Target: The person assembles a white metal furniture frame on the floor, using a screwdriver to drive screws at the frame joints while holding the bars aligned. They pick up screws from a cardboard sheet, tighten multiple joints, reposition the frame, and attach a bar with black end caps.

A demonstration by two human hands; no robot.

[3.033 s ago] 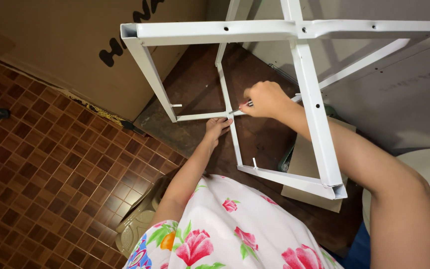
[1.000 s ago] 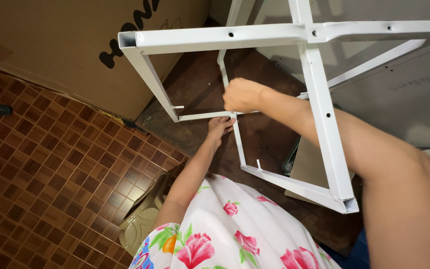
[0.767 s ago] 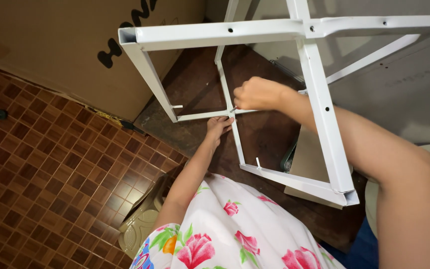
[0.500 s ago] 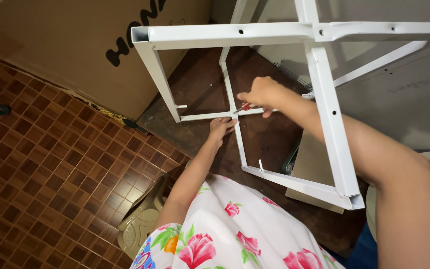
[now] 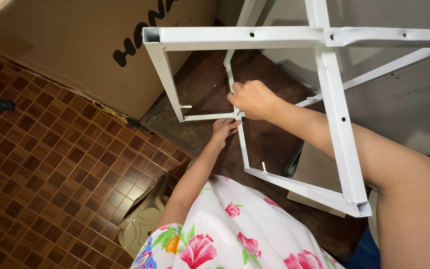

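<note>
The white square-tube metal frame (image 5: 324, 99) fills the upper half of the view, standing over the dark brown wooden board (image 5: 269, 144) on the floor. Its top bar runs left to right, long axis level across the picture, open tube end at the left corner; a second long bar crosses it and runs down toward the lower right corner. The right hand (image 5: 252, 98) is curled into a fist on the thin inner bar of the frame, just above the joint where that bar meets the short cross rail; what the fingers pinch is hidden. The left hand (image 5: 224, 128) sits just below that joint, fingers loosely spread, tips touching the rail. A big brown cardboard box (image 5: 75, 45) lies at the board's left edge, on brown tiled floor (image 5: 51, 169). Floral dress (image 5: 235, 234) below.
</note>
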